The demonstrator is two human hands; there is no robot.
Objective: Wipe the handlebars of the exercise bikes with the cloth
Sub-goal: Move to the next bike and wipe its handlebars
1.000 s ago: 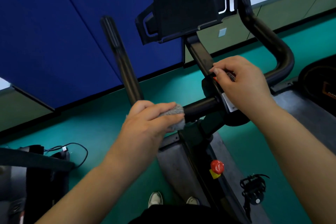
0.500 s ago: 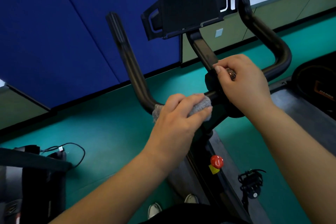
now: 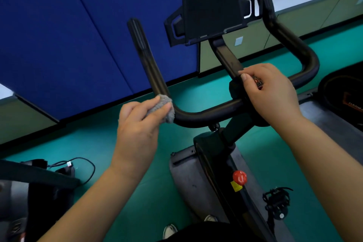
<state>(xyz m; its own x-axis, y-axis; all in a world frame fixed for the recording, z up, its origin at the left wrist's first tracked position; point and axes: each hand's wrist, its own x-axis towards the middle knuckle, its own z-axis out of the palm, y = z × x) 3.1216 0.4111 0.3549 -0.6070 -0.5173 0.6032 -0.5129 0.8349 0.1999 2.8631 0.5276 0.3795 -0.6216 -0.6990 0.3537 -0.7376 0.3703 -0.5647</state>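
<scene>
A black exercise bike's handlebar (image 3: 204,116) runs across the middle, with one horn rising at the left and another curving up at the right. My left hand (image 3: 141,122) is closed on a grey cloth (image 3: 164,109), wrapped around the bar at the left bend. My right hand (image 3: 273,92) grips the centre of the bar by the stem, with a small dark speckled thing under its fingers. A black tablet holder (image 3: 210,4) stands above the stem.
The bike's frame carries a red knob (image 3: 239,177) and a black pedal (image 3: 277,202). Another machine and a black cable (image 3: 78,165) sit at the lower left. A blue partition (image 3: 78,35) is behind, a green floor below, my shoes at the bottom.
My left hand slid the cloth leftward along the bar from near the stem to the left bend. The right hand stayed on the centre.
</scene>
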